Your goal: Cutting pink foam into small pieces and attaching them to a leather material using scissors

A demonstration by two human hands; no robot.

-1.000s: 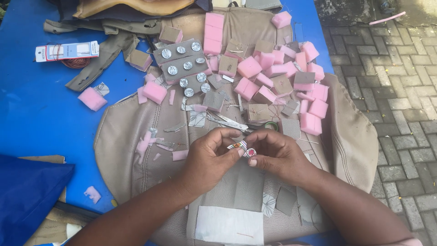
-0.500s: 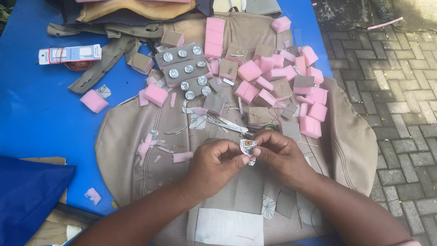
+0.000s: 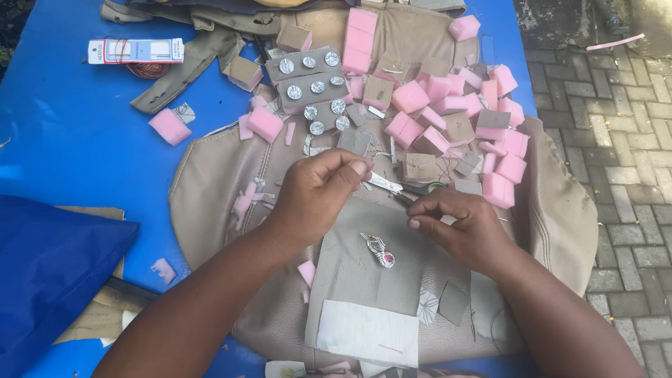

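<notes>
Head view first: we see the left hand (image 3: 318, 192) curled loosely near the middle of the tan seat cover (image 3: 217, 168), thumb and forefinger pinched together; whether anything is between them we cannot tell. Our right hand (image 3: 458, 227) hovers just beside it, fingers bent downward and holding nothing we can make out. Between the two hands, released on a grey leather patch (image 3: 364, 269), lies a small silver trinket with a pink stone (image 3: 379, 250). A pair of scissors (image 3: 392, 187) lies just beyond the fingertips. Toward the cover's far edge sit pink foam blocks (image 3: 448, 105) and grey strips carrying silver buttons (image 3: 311, 80). The cover rests on a blue table (image 3: 70, 140), with a needle card (image 3: 136, 50) at its far left corner.
</notes>
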